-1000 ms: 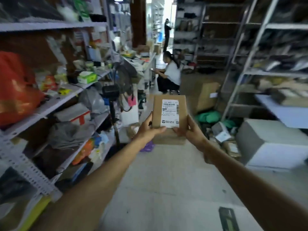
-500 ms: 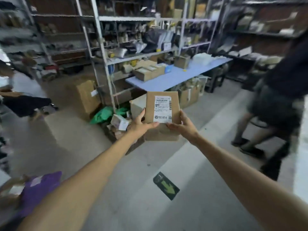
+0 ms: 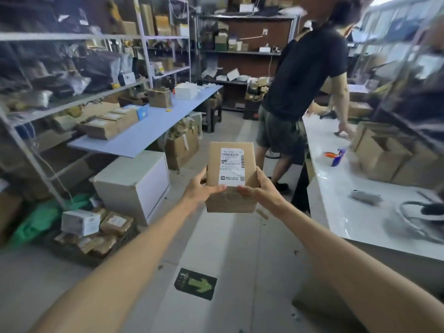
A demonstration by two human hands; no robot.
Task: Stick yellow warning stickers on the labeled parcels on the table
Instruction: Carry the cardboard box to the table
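Fingers of the left hand point(image 3: 200, 191) and right hand point(image 3: 259, 188) were clamped on the labelled parcel point(image 3: 231, 200), carried in mid-air above the aisle point(image 3: 240, 248) (no yellow sticker showed); next it probably needed setting on the white table point(image 3: 336, 212).

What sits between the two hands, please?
The labelled cardboard parcel, gripped at its sides by the left hand and right hand, in the head view.

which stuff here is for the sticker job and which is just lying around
For the job: brown parcel gripped by left hand and right hand; labelled boxes on the blue table.
Lying about: green bag, white cabinet, open carton on the white table, floor arrow.
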